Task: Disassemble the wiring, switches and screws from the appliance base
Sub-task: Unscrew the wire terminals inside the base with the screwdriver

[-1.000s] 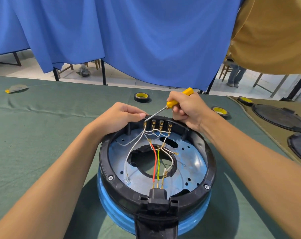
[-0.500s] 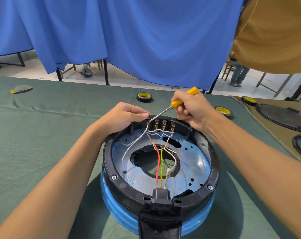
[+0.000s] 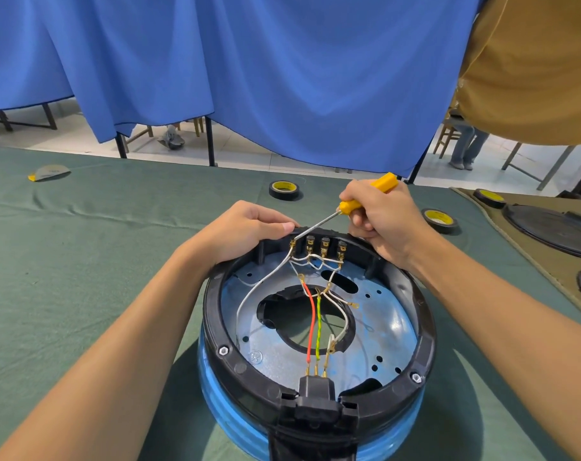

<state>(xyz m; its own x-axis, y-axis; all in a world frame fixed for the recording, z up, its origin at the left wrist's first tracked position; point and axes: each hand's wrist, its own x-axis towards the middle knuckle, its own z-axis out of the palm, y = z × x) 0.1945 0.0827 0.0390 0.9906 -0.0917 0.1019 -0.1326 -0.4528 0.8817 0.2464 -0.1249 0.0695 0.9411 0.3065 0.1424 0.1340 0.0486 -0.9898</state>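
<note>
Right hand (image 3: 385, 224) grips screwdriver (image 3: 349, 206), left hand (image 3: 242, 231) clasps appliance base (image 3: 427, 327), tape roll (image 3: 283, 189) beyond

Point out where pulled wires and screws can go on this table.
Widest bare patch: the green cloth left of the appliance base, out to the yellow-edged scrap. Crowded: the base's far rim, where the left hand and the right hand with the screwdriver work, and the right side with a tape roll and black lids.
</note>
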